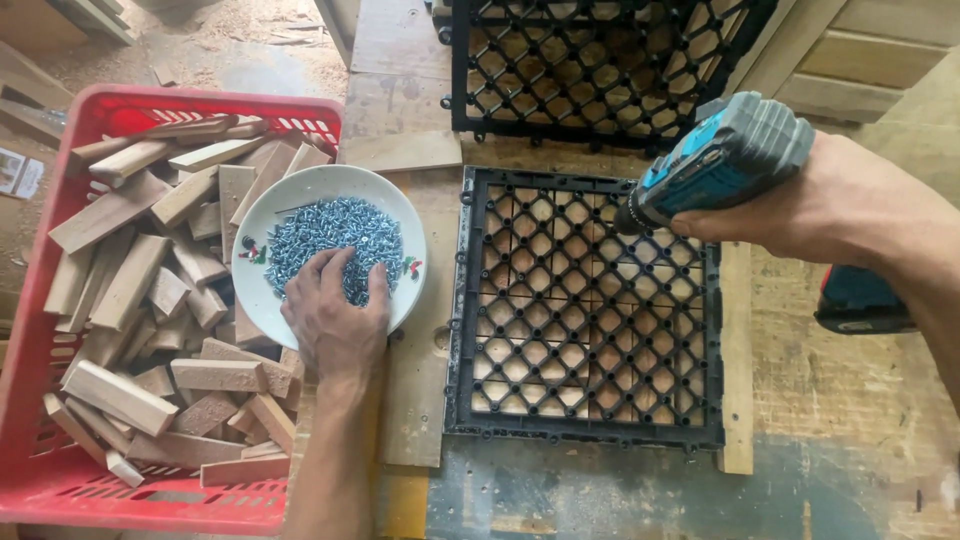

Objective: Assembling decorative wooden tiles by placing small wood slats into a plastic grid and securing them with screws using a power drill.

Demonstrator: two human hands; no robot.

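The left hand [335, 310] rests on a pile of small silver screws [335, 240], fingers bent down into them as if pinching some up; I cannot tell if one is caught yet. The screws lie in one white plate [300, 190] that sits partly on a red crate. The right hand [830, 205] is wrapped tight around one teal and grey cordless drill [725, 160], and its tip points down at the black plastic grid tile [585, 310] on the worktop [850, 440].

To do this step well, I think the left hand should pick up just one screw, by its head, so the point is ready to go down. The drill should stay up and quiet, off the tile, until the screw stands in its place.

Counting: two hands, one drill, one plate. There are too many screws to count. There are two black grid tiles: one in front with wood slats under it, and a second tile [600, 65] farther back. One red crate [60, 250] holds lots of short wood blocks [130, 280], many dozens I would guess.
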